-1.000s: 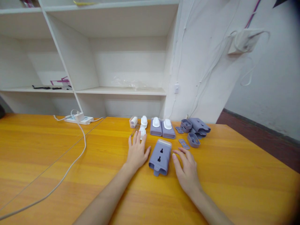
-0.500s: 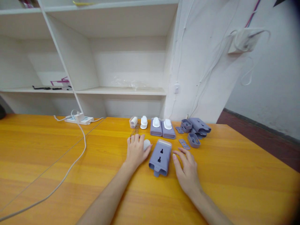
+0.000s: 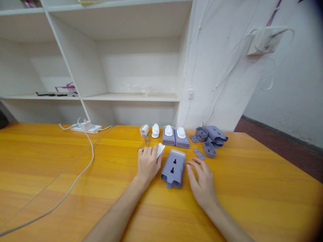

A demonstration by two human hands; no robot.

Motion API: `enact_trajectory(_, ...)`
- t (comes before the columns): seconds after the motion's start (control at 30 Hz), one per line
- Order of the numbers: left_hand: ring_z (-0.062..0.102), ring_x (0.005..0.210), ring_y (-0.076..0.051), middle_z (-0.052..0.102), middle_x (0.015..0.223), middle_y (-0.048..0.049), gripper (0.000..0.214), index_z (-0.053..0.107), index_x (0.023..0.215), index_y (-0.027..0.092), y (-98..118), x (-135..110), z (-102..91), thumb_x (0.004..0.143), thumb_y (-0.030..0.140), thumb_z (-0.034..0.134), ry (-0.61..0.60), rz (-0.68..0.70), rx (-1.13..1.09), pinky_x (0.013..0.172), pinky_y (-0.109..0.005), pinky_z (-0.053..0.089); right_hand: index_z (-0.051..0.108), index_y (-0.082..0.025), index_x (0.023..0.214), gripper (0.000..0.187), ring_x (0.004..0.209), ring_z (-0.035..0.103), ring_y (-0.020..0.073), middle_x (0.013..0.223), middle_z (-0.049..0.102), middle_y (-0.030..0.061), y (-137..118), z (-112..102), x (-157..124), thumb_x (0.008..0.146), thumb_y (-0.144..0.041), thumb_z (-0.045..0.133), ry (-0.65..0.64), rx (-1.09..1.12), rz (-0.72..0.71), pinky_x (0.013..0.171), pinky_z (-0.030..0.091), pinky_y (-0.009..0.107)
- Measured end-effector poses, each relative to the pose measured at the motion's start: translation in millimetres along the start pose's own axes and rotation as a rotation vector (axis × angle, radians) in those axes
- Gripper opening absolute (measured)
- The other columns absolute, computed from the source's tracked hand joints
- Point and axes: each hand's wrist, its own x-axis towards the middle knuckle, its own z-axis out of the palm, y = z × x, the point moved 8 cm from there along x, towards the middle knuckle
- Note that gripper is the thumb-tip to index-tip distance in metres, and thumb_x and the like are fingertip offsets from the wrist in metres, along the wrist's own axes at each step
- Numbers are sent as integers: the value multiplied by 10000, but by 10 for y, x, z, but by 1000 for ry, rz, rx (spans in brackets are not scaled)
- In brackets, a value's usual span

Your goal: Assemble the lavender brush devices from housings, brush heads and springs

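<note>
My left hand (image 3: pixel 148 163) rests on the orange table (image 3: pixel 75 174) with its fingers curled round a small white plastic part (image 3: pixel 159 149) that sticks out past the fingertips. Just to its right lies a lilac socket housing (image 3: pixel 173 167) with two dark slots on top. My right hand (image 3: pixel 201 182) lies flat and open on the table beside that housing, fingers spread, holding nothing.
Behind the hands stand two lilac housings with white inserts (image 3: pixel 175 136), two loose white parts (image 3: pixel 150 130), a spring (image 3: pixel 143 143), and several lilac shells and plates (image 3: pixel 209 140). A white power strip (image 3: pixel 84 127) and its cable (image 3: pixel 75 181) lie to the left. White shelving stands behind.
My left hand closed on the white part near the spring and drew it back toward the lilac housing. The right hand has hardly moved.
</note>
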Motion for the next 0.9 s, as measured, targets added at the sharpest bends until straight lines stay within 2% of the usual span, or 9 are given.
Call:
enact_trajectory(0.1, 528, 814, -219, 587, 856, -84, 322, 545, 1111, 156, 64, -32, -82, 897, 353, 408, 57, 42, -66, 754, -370, 351, 597, -229, 1035, 285, 1126, 460, 258, 1162, 502, 86, -2, 8, -3, 894, -385, 404, -2, 7, -8, 937, 361, 463)
enact_trajectory(0.17, 529, 796, -213, 574, 836, -78, 324, 549, 1115, 172, 161, -60, -108, 887, 365, 423, 50, 88, -105, 729, -356, 365, 596, -227, 1032, 282, 1125, 460, 259, 1158, 502, 88, -6, 11, -2, 894, -384, 406, 0, 12, -18, 939, 361, 467)
enact_trajectory(0.37, 547, 809, -205, 536, 864, -68, 334, 552, 1099, 227, 459, -105, -113, 875, 427, 406, -119, 114, -244, 684, -313, 430, 580, -230, 1057, 280, 1131, 453, 255, 1167, 492, 91, -13, 30, -5, 898, -380, 405, -20, 38, -41, 950, 358, 472)
enact_trajectory(0.47, 572, 773, -188, 532, 934, -59, 361, 515, 1149, 258, 561, -130, -109, 859, 449, 415, -218, 131, -330, 631, -291, 459, 568, -232, 1073, 278, 1144, 447, 251, 1181, 486, 90, -28, 49, -14, 901, -374, 402, -49, 63, -55, 956, 360, 465)
enact_trajectory(0.57, 592, 805, -189, 524, 1007, -64, 406, 453, 1220, 258, 629, -171, -110, 843, 408, 434, -271, 170, -422, 650, -294, 493, 573, -232, 1050, 264, 1134, 457, 249, 1171, 495, 88, -39, 76, -19, 899, -372, 407, -71, 83, -74, 954, 368, 459)
enact_trajectory(0.73, 572, 968, -222, 486, 1135, -93, 505, 366, 1287, 237, 675, -224, -102, 799, 310, 473, -268, 230, -552, 734, -324, 528, 559, -229, 1078, 267, 1106, 482, 246, 1148, 518, 84, 9, 106, 1, 890, -370, 433, -61, 69, -62, 947, 381, 455)
enact_trajectory(0.9, 563, 992, -232, 473, 1152, -100, 506, 383, 1252, 228, 680, -241, -83, 797, 400, 520, -238, 196, -621, 750, -339, 538, 543, -228, 1112, 276, 1084, 498, 238, 1136, 527, 85, 5, 91, 14, 882, -356, 459, -50, 106, -64, 938, 400, 431)
